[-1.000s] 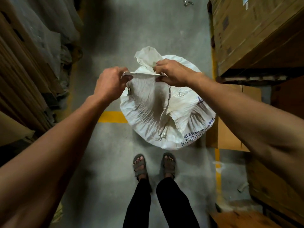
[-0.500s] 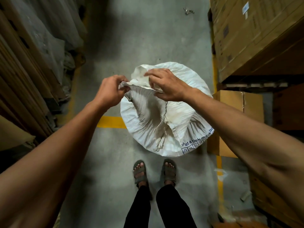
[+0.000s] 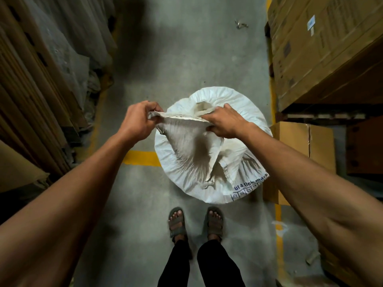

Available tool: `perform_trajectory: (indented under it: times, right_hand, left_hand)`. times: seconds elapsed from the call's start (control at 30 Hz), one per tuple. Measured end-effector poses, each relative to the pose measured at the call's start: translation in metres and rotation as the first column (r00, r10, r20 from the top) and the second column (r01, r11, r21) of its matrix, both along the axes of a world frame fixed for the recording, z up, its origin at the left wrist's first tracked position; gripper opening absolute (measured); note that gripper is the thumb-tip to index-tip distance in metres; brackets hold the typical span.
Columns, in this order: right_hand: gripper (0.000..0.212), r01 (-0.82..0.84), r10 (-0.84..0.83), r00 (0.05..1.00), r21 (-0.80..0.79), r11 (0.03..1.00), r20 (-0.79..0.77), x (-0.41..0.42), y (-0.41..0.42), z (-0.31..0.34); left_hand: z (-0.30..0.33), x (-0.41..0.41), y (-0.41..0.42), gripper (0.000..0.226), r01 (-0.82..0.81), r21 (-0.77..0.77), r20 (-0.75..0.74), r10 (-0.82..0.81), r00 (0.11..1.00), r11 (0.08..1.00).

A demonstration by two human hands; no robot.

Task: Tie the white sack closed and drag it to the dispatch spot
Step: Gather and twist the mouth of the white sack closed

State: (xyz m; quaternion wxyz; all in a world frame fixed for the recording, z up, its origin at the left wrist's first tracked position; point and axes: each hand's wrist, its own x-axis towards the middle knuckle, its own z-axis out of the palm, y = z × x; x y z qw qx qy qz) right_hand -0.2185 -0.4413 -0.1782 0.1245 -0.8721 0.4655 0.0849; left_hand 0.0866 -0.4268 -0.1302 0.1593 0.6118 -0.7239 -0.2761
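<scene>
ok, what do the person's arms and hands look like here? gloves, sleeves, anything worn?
Both arms are bare as far up as the frame shows, with no sleeve in view. The left hand and right hand have no gloves, and no rings, watch or bands are visible on the fingers or wrists. Lower down, the person wears black trousers and dark strapped sandals.

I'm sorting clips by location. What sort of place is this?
Most likely a warehouse aisle: large cardboard cartons stacked on the right, flat cardboard sheets leaning on the left, and yellow lines painted on the bare concrete floor, where a white sack stands.
</scene>
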Motion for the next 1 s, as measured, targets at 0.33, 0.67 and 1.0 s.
perform_trajectory:
  times: [0.33, 0.67, 1.0]
  right_hand:
    - [0.037, 0.274, -0.261, 0.959, -0.131, 0.953, 0.107, 0.007, -0.016, 0.011]
    - [0.023, 0.408, -0.407, 0.913, -0.049, 0.911, 0.039, 0.033, -0.019, 0.005]
    - [0.039, 0.356, -0.461, 0.82, 0.328, 0.875, 0.34, 0.024, -0.027, 0.014]
  left_hand:
    - [-0.01, -0.011, 0.026, 0.015, 0.013, 0.187, -0.074, 0.001, 0.997, 0.982]
    - [-0.03, -0.106, 0.056, 0.041, 0.284, 0.182, -0.321, -0.216, 0.922, 0.941]
    - [-0.027, -0.103, 0.02, 0.044, -0.045, 0.012, -0.217, 0.046, 0.975, 0.999]
